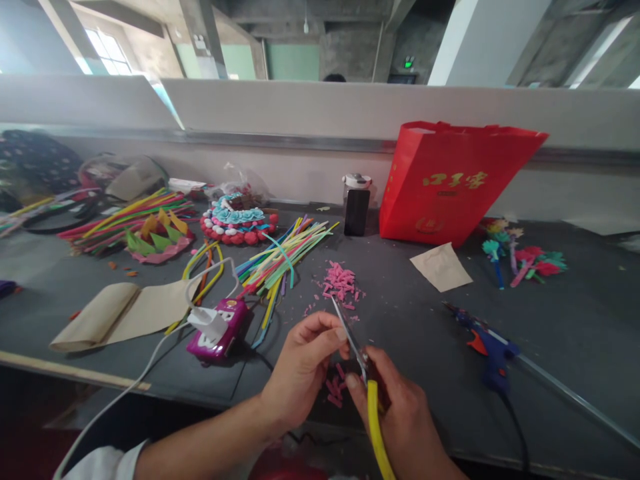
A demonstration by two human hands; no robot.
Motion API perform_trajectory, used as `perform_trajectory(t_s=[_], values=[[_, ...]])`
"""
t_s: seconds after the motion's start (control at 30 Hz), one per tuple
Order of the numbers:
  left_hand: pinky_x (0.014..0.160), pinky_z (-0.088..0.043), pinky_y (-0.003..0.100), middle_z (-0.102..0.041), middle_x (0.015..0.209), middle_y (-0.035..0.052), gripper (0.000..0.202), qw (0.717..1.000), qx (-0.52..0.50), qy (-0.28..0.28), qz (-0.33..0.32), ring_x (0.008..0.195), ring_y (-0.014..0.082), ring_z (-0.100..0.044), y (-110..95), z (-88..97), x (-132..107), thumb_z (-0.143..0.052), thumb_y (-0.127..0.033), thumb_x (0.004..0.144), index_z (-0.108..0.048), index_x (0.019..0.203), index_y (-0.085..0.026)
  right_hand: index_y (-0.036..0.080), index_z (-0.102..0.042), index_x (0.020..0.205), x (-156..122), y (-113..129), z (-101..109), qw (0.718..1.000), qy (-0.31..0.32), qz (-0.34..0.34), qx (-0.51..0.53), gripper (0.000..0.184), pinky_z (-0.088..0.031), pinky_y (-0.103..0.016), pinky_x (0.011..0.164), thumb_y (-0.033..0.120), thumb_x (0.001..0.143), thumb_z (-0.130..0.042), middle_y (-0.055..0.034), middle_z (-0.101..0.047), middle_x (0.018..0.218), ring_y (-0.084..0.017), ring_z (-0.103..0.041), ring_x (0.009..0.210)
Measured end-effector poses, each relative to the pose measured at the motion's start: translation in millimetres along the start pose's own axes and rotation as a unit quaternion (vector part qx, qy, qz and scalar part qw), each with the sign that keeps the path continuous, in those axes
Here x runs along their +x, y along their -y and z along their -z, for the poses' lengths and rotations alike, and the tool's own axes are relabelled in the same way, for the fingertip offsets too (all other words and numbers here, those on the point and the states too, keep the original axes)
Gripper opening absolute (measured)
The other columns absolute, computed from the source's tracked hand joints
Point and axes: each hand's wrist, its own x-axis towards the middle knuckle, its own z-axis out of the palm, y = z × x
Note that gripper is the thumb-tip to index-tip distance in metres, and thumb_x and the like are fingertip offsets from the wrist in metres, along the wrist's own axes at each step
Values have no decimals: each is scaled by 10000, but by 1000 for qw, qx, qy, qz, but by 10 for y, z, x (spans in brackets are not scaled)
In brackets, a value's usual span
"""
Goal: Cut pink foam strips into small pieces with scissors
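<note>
Dark tabletop (400, 313) beneath, I see the right hand (403, 403) gripping scissors (356, 347), left hand (303, 370) pinched, contents unclear, pink clippings (341, 283) beyond both.

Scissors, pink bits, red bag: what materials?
Scissors: metal blades, by their grey glint; yellow handle smooth, probably plastic by its even colour.
Pink bits: matte, no glint; foam or fuzz, too small to tell.
Red bag: smooth, firm creases; likely non-woven fabric or coated paper.

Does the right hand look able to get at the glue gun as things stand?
Probably yes: the glue gun lies to the right of the right hand, with no object seen between them. The scissors in that hand would likely need putting down first.
</note>
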Motion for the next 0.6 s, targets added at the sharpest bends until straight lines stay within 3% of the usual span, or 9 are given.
perform_trajectory(t_s=[0.2,0.4,0.6], values=[[629,-429,213,-601,582,-19,124,1000,11,-10,-1,570,95,-532,-43,-32,5,-737,-224,742,-637,706,-160,220,-564,1096,-3,-6,9,1000,12,-2,3,236,-507,-177,540,377,922,-540,34,-699,693,-116,-651,519],[632,-430,216,-600,601,-19,123,1000,0,-9,-14,579,96,-525,-47,-26,33,-728,-201,743,-621,701,-157,221,-529,1142,35,16,52,996,3,22,-87,271,-543,-269,681,360,910,-535,-43,-715,921,-192,-704,790],[637,-434,214,-605,613,-18,95,1000,-2,-3,-21,586,94,-522,-29,-37,17,-718,-179,746,-631,714,-154,234,-518,1152,29,-4,46,997,18,4,-71,278,-538,-275,680,371,911,-542,-32,-698,917,-186,-688,780]])
